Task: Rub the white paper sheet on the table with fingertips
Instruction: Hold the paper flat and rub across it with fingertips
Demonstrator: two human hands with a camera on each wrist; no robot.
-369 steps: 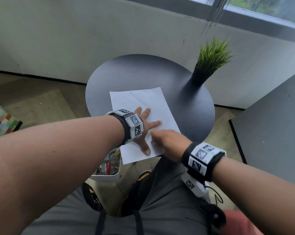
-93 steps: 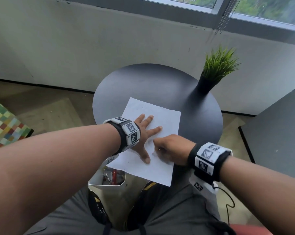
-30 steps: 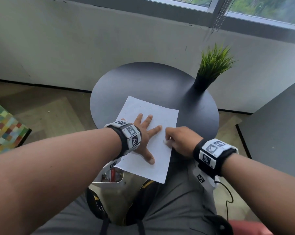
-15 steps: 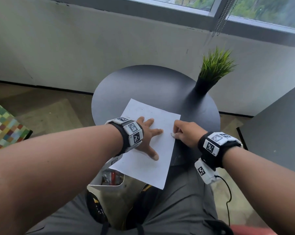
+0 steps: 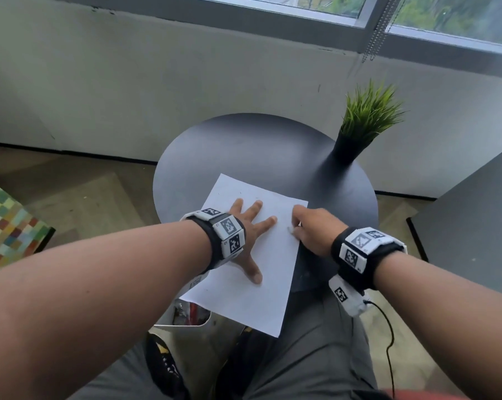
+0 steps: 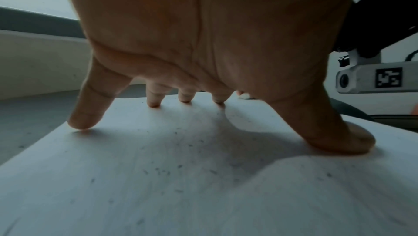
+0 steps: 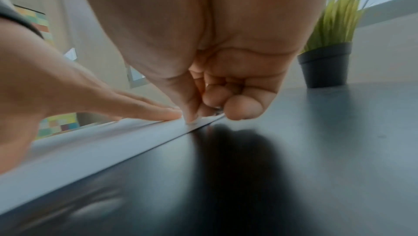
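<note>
While the left hand (image 5: 245,235) lies spread with straight fingers and thumb pressing down, the white paper sheet (image 5: 270,272) sits beneath it on the round dark table (image 5: 244,151), its long axis running from the fingertips back toward the person's lap and tilted a little off square, the far left corner leaning away to the left. The near end of the sheet hangs past the table edge over the grey trousers. The left wrist view shows every fingertip (image 6: 78,123) of that hand touching the sheet.

The right hand (image 5: 313,229) is curled at the sheet's right edge, just beyond the left index fingertip; its bent fingers (image 7: 243,109) come down on the edge where paper meets table, gripping nothing that can be seen.

Beyond the right knuckles a black pot (image 5: 346,148) holds a tuft of green grass. Below the left wrist, a white bin (image 5: 186,316) under the table holds some unclear clutter.

Against half a second earlier, the right hand has slid further along the right edge toward the far corner; the left hand and sheet lie as before.
</note>
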